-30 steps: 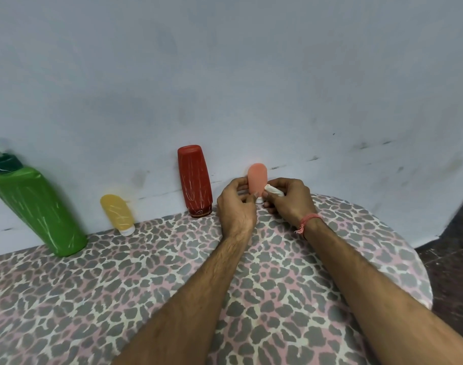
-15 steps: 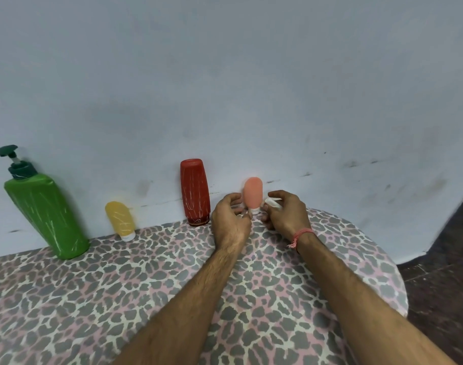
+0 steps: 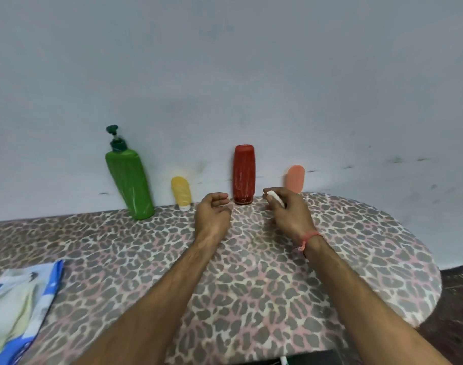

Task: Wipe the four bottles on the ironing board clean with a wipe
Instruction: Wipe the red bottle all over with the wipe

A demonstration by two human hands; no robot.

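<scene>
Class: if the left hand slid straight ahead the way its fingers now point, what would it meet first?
Probably the red bottle: the left hand curls toward its base, though depth is unclear.

Four bottles stand along the wall (image 3: 225, 75) on the ironing board (image 3: 356, 259). From left: pump bottle (image 3: 129, 180), small tube (image 3: 181, 192), tall bottle (image 3: 244, 173), short tube (image 3: 294, 179). A packet (image 3: 19, 306) lies near left.

bottles (image 3: 129, 180): 4 | wipe (image 3: 275, 197): 1 | wipe pack (image 3: 17, 306): 1 | hands (image 3: 213, 214): 2
</scene>
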